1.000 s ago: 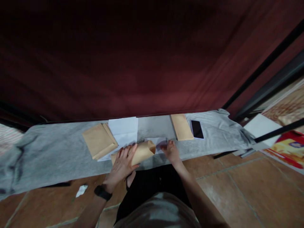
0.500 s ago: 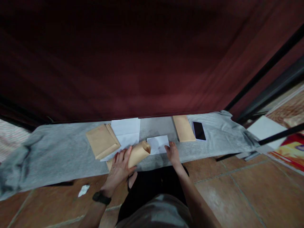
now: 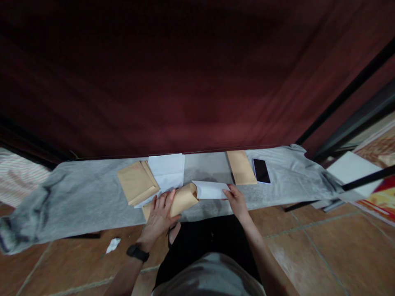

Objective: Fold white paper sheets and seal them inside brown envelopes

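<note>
My left hand (image 3: pixel 160 211) lies over a brown paper envelope (image 3: pixel 184 200) and grips it, so that it bulges and its mouth gapes at the right end. Between the thumb and fingers of my right hand (image 3: pixel 236 199) is the right end of a folded white sheet of paper (image 3: pixel 212 190). The sheet's left end is at the envelope's mouth; whether its edge is just inside I cannot tell. Left of my left hand lies a pile of brown envelopes (image 3: pixel 135 181), partly over white paper sheets (image 3: pixel 168 169).
A grey cloth (image 3: pixel 89 193) covers the narrow bench against a dark red panel (image 3: pixel 185 102). Another stack of brown envelopes (image 3: pixel 241 166) and a phone (image 3: pixel 261 170) lie to the right. A crumpled white scrap (image 3: pixel 113 245) is on the tiled floor.
My right hand has lifted the folded sheet off the cloth and brought its left end to the envelope's mouth. My left hand stays on the envelope. The view has shifted slightly.
</note>
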The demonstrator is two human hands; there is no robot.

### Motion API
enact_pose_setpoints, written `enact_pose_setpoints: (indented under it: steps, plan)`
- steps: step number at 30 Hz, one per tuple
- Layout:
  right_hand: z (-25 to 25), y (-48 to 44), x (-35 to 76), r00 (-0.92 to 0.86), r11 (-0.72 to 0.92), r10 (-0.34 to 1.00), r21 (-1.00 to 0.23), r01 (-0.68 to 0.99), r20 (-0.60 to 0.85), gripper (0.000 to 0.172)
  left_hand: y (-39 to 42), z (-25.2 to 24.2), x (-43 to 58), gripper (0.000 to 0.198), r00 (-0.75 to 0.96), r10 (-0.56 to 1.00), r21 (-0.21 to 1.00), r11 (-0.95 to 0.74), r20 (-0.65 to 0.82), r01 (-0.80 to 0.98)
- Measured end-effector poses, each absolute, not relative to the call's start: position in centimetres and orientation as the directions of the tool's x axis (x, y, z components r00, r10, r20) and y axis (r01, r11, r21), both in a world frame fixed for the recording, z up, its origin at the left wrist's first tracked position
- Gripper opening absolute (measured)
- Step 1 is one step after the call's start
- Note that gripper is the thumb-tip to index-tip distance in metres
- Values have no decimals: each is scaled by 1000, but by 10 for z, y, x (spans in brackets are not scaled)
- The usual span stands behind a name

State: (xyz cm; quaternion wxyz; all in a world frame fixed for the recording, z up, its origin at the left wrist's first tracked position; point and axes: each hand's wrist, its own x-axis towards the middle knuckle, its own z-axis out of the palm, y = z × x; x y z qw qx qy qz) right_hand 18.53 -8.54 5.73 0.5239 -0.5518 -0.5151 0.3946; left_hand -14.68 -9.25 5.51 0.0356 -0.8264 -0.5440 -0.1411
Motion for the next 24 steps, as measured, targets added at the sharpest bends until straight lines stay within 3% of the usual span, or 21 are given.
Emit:
enact_pose_setpoints:
  steps: [5,10,14,24]
  plan:
    - [67,-81,196,149,129,971,-934,334,187,26,-93,53,-149,102,359,893,85,-394,270,915]
    - [74,-78,196,344,153,909,-955,255,237,31,-92,54,-146,101,368,889,94,-405,273,909]
    - [66,-82,189,212,145,959,-967,211,190,30,-92,55,-144,102,362,889,98,-402,279,911]
    - [59,-80,199,30,74,996,-940,332,89,26,-92,55,-143,104,365,885,49,-394,288,918]
